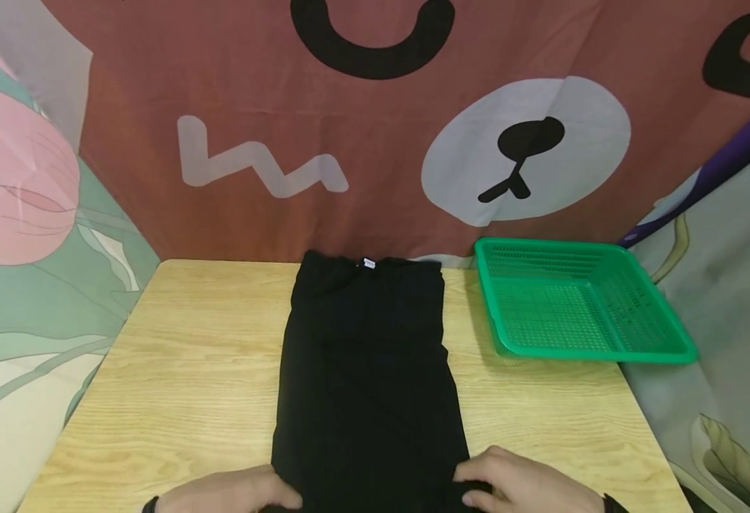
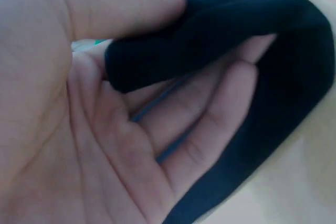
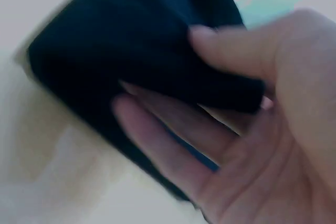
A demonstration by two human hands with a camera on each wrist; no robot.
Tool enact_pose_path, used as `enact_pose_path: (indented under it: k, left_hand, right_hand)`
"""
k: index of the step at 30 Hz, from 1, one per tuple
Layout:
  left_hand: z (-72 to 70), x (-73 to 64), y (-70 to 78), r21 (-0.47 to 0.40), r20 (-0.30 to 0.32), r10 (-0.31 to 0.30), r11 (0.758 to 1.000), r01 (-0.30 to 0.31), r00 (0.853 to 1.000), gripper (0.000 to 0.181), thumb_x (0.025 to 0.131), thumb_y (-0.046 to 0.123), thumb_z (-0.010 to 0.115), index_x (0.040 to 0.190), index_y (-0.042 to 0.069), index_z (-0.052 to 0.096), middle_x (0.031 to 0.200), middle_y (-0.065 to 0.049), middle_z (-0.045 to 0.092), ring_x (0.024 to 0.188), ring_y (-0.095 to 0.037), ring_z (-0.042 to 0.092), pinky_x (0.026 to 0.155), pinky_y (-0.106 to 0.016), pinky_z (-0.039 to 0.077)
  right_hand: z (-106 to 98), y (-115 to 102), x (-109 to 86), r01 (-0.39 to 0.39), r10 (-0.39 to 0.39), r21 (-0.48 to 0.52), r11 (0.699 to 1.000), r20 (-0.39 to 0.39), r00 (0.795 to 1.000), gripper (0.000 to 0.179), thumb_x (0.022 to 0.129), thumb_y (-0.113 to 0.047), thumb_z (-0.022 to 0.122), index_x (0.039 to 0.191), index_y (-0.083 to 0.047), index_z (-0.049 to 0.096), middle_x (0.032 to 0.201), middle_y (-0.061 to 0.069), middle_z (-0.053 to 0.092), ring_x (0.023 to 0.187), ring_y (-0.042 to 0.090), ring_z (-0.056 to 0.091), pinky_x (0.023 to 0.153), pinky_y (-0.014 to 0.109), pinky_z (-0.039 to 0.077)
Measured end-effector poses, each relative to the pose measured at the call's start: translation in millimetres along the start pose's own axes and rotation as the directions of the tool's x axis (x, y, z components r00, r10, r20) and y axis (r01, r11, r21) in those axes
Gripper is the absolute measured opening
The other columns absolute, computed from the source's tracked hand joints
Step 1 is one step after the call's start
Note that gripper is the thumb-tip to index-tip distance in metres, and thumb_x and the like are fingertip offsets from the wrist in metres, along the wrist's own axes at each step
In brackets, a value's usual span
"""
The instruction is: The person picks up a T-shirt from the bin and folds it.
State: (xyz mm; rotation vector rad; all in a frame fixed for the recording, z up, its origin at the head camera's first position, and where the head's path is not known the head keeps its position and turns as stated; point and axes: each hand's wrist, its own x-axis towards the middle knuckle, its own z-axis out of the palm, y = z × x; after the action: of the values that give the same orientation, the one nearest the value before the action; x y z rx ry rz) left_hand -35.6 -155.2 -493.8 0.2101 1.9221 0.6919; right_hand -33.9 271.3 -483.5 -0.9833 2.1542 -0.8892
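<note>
A black garment (image 1: 368, 370) lies flat and lengthwise on the table, with a small white label at its far edge; whether it is trousers or a skirt I cannot tell. At its near left side, my left hand (image 1: 233, 490) pinches the cloth. The left wrist view shows that thumb on top of a fold of black fabric (image 2: 210, 30) and the fingers beneath it. Opposite, my right hand (image 1: 528, 481) grips the near right side, and in the right wrist view its thumb presses the fabric (image 3: 121, 40) over the fingers. The garment's nearest end is out of the head view.
A green plastic basket (image 1: 586, 355) stands at the back right, overhanging the table's right edge. The pale wooden table (image 1: 208, 370) reaches back to a hanging brown cloth (image 1: 253, 228) with a bear print. Patterned cloths hang at both sides.
</note>
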Motion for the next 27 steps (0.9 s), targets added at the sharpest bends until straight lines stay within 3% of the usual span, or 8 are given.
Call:
enact_pose_path:
  k: [1,2,3,4,8,13,18,27]
  left_hand:
    - [-10.7,-4.2,3.5,0.006,-0.027,-0.055,0.998,0.055,0.998,0.018,0.099,-0.002,0.059,0.101,0.001,0.076,0.07,0.001,0.062,0.06,-0.005,0.055,0.054,-0.021,0.047]
    - [-22.1,-8.6,-4.8,0.082,0.01,0.306,0.948,-0.306,0.952,0.014,0.103,0.008,0.064,0.104,0.01,0.078,0.072,0.009,0.063,0.063,0.002,0.057,0.06,-0.017,0.05]
    - [-32.5,-11.5,-12.6,0.078,0.024,0.516,0.853,-0.516,0.856,0.013,0.105,0.02,0.067,0.112,0.017,0.078,0.082,0.014,0.067,0.072,0.006,0.059,0.066,-0.017,0.051]
    - [-42.6,-8.9,-15.7,0.173,-0.002,0.662,0.738,-0.652,0.749,0.018,0.108,0.016,0.063,0.119,0.021,0.076,0.09,0.015,0.07,0.078,0.007,0.06,0.07,-0.018,0.053]
    - [-66.3,0.7,-16.0,0.25,-0.058,0.768,0.629,-0.736,0.637,0.027,0.11,0.012,0.059,0.134,0.015,0.072,0.118,0.006,0.078,0.094,0.002,0.068,0.082,-0.022,0.059]
    - [-83.8,13.7,-13.9,0.228,-0.215,0.744,0.669,-0.708,0.633,0.029,0.111,0.013,0.058,0.136,0.012,0.071,0.126,0.001,0.075,0.1,-0.002,0.067,0.085,-0.023,0.056]
    - [-97.4,32.6,-16.2,0.187,-0.388,0.669,0.73,-0.657,0.634,0.029,0.109,0.008,0.059,0.136,0.008,0.069,0.119,-0.006,0.072,0.074,-0.001,0.053,0.07,-0.022,0.048]
    - [-98.8,75.6,-22.4,0.203,-0.589,0.513,0.842,-0.5,0.625,0.029,0.106,-0.001,0.059,0.126,0.014,0.072,0.131,-0.004,0.073,0.114,-0.021,0.064,0.093,-0.037,0.054]
  right_hand:
    - [-7,1,0.5,-0.022,0.021,-0.018,1.0,-0.034,0.999,0.014,0.11,-0.023,0.061,0.113,-0.021,0.075,0.096,-0.019,0.07,0.084,-0.012,0.058,0.072,0.017,0.055]
    - [-14,2,1.1,-0.038,0.036,-0.025,0.999,-0.067,0.997,0.017,0.11,-0.023,0.061,0.119,-0.02,0.076,0.103,-0.015,0.074,0.089,-0.007,0.064,0.075,0.02,0.057]
    - [-19,2,2.2,-0.043,0.039,-0.035,0.998,-0.097,0.994,0.02,0.11,-0.022,0.061,0.124,-0.02,0.075,0.111,-0.012,0.076,0.096,-0.003,0.068,0.078,0.023,0.059]
    - [-23,3,3.7,-0.035,0.028,-0.051,0.998,-0.131,0.991,0.023,0.11,-0.02,0.061,0.128,-0.02,0.075,0.12,-0.009,0.076,0.104,0.001,0.07,0.082,0.025,0.059]
    - [-37,7,14.7,0.015,-0.039,-0.1,0.995,-0.235,0.971,0.029,0.11,-0.013,0.059,0.134,-0.021,0.072,0.128,-0.005,0.075,0.113,0.008,0.072,0.089,0.027,0.06]
    - [-50,18,33.2,-0.052,0.011,-0.113,0.992,-0.338,0.941,0.029,0.11,-0.012,0.059,0.137,-0.019,0.07,0.133,-0.001,0.074,0.109,0.005,0.07,0.085,0.026,0.058]
    - [-58,34,58.3,-0.135,0.044,-0.16,0.978,-0.476,0.878,0.028,0.108,-0.006,0.061,0.132,-0.014,0.072,0.131,0.004,0.075,0.106,0.011,0.071,0.086,0.032,0.058]
    - [-46,67,98.1,-0.294,0.132,-0.185,0.938,-0.593,0.795,0.02,0.106,-0.002,0.062,0.121,-0.007,0.072,0.119,0.009,0.077,0.106,0.022,0.075,0.091,0.045,0.06]
